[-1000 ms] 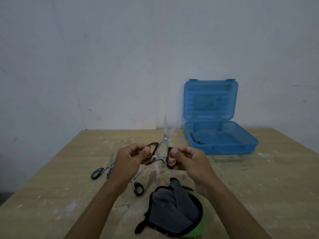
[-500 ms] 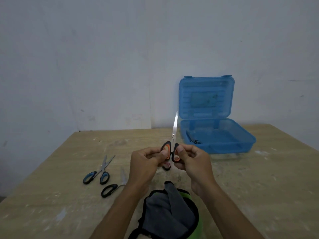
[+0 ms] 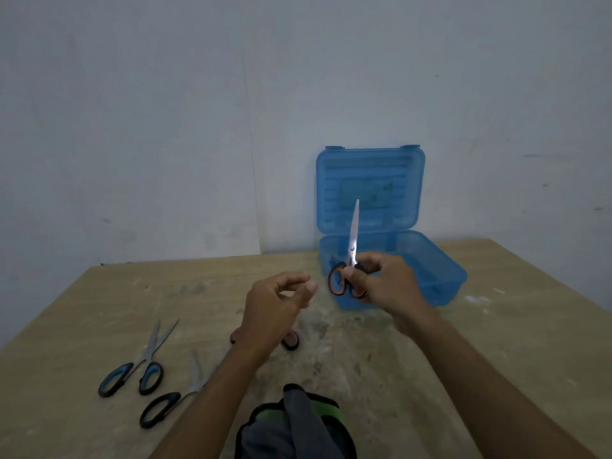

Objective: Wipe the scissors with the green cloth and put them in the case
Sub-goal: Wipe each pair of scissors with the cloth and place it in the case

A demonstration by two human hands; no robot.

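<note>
While the wooden surface carries everything, the blue case stands open at its far side, lid upright. The green cloth lies at the near edge. The right hand grips the orange-handled scissors in front of the case, blades closed and pointing up. The left hand hovers loosely curled, holding nothing. Blue-handled scissors and black-handled scissors lie left.

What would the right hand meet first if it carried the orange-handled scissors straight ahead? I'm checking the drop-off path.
Likely the open blue case, right behind the right hand and scissors; depth is unclear.
</note>
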